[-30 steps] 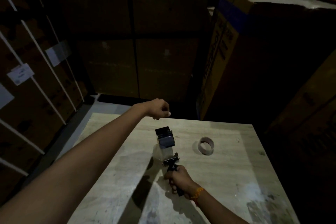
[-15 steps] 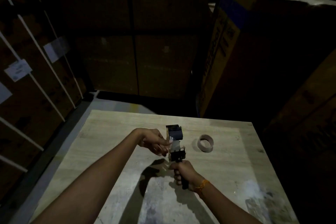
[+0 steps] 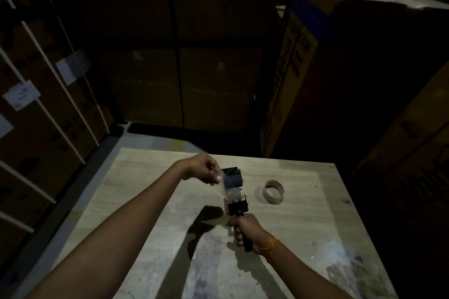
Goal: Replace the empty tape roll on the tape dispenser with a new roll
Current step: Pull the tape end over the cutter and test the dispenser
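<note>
A: Over the wooden table (image 3: 150, 201), head view: the right hand (image 3: 245, 228) is wrapped tight around the handle of the tape dispenser (image 3: 234, 192), which is held upright.
B: And the left hand (image 3: 204, 172)?
A: Just left of the dispenser's top, thumb and fingertip pinched on what looks like a clear tape end.
B: The empty core (image 3: 274, 191)?
A: Lying right of the dispenser, apart from it. So the swap looks mostly done; threading likely remains.

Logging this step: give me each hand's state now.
Left hand: pinched on the clear tape end.
Right hand: closed around the tape dispenser handle.
</note>
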`<action>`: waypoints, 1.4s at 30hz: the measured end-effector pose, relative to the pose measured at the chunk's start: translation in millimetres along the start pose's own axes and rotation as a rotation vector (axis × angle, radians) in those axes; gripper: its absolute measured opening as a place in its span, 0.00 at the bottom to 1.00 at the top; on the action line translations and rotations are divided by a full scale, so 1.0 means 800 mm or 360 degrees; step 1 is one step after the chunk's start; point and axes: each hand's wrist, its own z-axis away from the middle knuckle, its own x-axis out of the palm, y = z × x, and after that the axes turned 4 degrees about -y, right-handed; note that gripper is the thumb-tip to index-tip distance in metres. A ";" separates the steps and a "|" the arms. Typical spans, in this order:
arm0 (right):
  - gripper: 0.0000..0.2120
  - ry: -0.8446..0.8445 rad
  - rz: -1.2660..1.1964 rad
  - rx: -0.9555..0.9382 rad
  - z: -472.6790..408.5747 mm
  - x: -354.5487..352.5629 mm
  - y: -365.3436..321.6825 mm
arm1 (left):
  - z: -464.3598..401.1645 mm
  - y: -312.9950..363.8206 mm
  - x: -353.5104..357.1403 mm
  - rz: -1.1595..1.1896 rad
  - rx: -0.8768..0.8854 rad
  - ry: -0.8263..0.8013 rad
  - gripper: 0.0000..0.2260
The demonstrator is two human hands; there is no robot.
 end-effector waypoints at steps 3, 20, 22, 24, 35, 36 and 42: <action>0.08 -0.0002 0.0033 0.0028 0.000 0.000 0.002 | -0.001 0.018 -0.013 -0.0194 0.0161 0.0063 0.05; 0.19 -0.0122 0.0108 -0.0291 0.017 0.017 -0.011 | -0.037 0.042 -0.013 -0.0654 0.0163 0.0419 0.05; 0.22 -0.0144 0.0066 -0.0316 0.017 0.016 -0.010 | -0.040 0.040 -0.012 -0.0617 0.0143 0.0401 0.05; 0.26 -0.0164 0.0033 -0.0323 0.018 0.015 -0.009 | -0.042 0.037 -0.014 -0.0603 0.0107 0.0374 0.07; 0.30 -0.0101 0.0097 -0.0276 0.018 0.017 -0.003 | -0.048 0.035 -0.019 -0.0552 0.0064 0.0290 0.05; 0.29 -0.0093 0.0114 -0.0275 0.018 0.017 -0.004 | -0.049 0.035 -0.019 -0.0527 0.0060 0.0308 0.04; 0.29 -0.0094 0.0105 -0.0289 0.018 0.015 -0.013 | -0.051 0.034 -0.024 -0.0296 0.0115 0.0324 0.05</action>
